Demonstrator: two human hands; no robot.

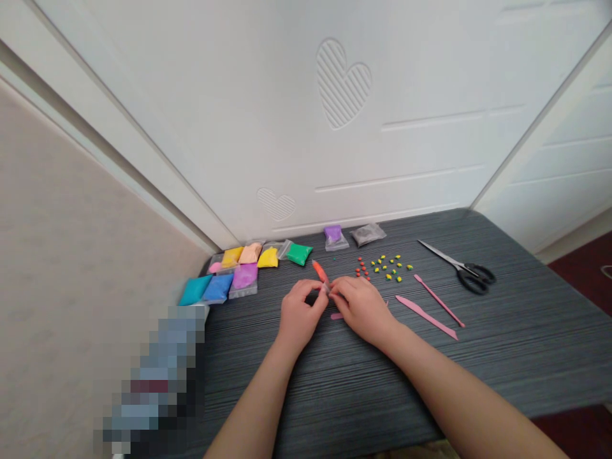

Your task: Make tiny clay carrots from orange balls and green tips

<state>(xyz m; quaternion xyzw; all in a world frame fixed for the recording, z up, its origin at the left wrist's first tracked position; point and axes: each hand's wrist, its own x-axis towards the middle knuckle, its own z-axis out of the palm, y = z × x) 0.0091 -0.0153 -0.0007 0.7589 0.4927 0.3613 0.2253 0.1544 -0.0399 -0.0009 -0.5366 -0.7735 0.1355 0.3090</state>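
Observation:
My left hand (300, 313) and my right hand (359, 305) meet over the middle of the dark striped table (502, 344). Both pinch the lower end of a small clear bag of orange clay (320, 272), which sticks up and away from my fingers. A pink piece (336, 315) lies on the table under my right hand. Several tiny red and yellow clay bits (382, 266) are scattered just beyond my right hand.
Several bags of coloured clay (239, 274) lie at the table's back left, with a purple bag (333, 234) and a grey bag (367, 234) farther back. Two pink modelling tools (433, 306) and black scissors (466, 269) lie to the right. White panelled doors stand behind.

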